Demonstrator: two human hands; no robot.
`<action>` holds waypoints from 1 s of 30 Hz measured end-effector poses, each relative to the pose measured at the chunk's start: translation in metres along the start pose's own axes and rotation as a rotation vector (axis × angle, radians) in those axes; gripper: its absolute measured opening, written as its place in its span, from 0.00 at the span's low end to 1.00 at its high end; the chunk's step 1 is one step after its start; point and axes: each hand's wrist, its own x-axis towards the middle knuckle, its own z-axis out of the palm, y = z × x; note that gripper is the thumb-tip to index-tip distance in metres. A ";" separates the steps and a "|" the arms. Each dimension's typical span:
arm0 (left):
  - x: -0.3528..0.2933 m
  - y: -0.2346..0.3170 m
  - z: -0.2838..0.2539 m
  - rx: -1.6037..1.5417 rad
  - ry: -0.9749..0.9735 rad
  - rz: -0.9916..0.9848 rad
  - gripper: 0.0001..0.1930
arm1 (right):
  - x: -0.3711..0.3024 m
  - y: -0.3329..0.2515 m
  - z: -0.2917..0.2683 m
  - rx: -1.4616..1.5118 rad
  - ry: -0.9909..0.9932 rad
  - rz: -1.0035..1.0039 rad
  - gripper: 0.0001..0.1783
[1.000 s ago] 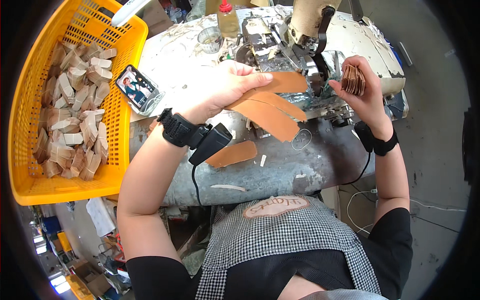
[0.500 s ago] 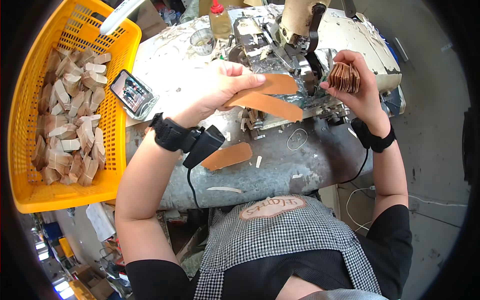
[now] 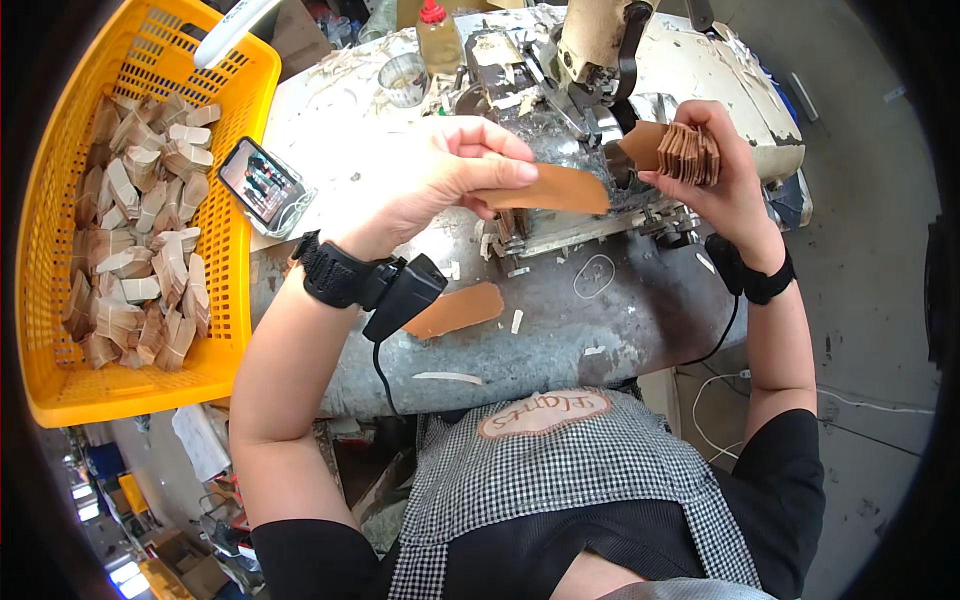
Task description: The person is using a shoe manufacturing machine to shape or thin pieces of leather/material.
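My left hand (image 3: 450, 172) is closed, thumb over fingers, on the end of a brown leather strip (image 3: 565, 188) with a rounded tip. The strip points right, above the near edge of the machine (image 3: 596, 62). My right hand (image 3: 728, 160) curls round a bundle of brown leather pieces (image 3: 688, 156), their edges facing left. From that bundle a single pointed leather piece (image 3: 642, 145) juts left, beside the machine's working part. Another leather strip (image 3: 456, 311) lies flat on the metal worktop, below my left wrist.
A yellow plastic basket (image 3: 262, 130) at left holds many bundled pale pieces. Beside it a phone (image 3: 262, 185) leans on the table. Farther back are a clear cup (image 3: 404, 82) and a red-capped bottle (image 3: 438, 40). Thin scraps are scattered over the metal worktop (image 3: 540, 350).
Two fanned strips showed in my left hand; now one shows. A pointed leather piece now sticks out left of the bundle in my right hand, which has barely moved.
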 end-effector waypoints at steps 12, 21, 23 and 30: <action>0.014 -0.003 0.019 -0.051 0.160 0.047 0.11 | 0.011 -0.008 0.009 -0.219 -0.149 -0.180 0.31; -0.020 -0.012 0.085 -0.134 -0.198 0.068 0.20 | -0.018 -0.043 0.004 1.149 0.237 0.283 0.24; -0.015 -0.017 0.100 -0.248 -0.300 0.091 0.26 | -0.022 -0.055 0.010 1.401 0.305 0.377 0.30; -0.002 -0.017 0.132 -0.488 -0.314 0.101 0.22 | -0.052 -0.045 0.016 1.517 0.266 0.477 0.28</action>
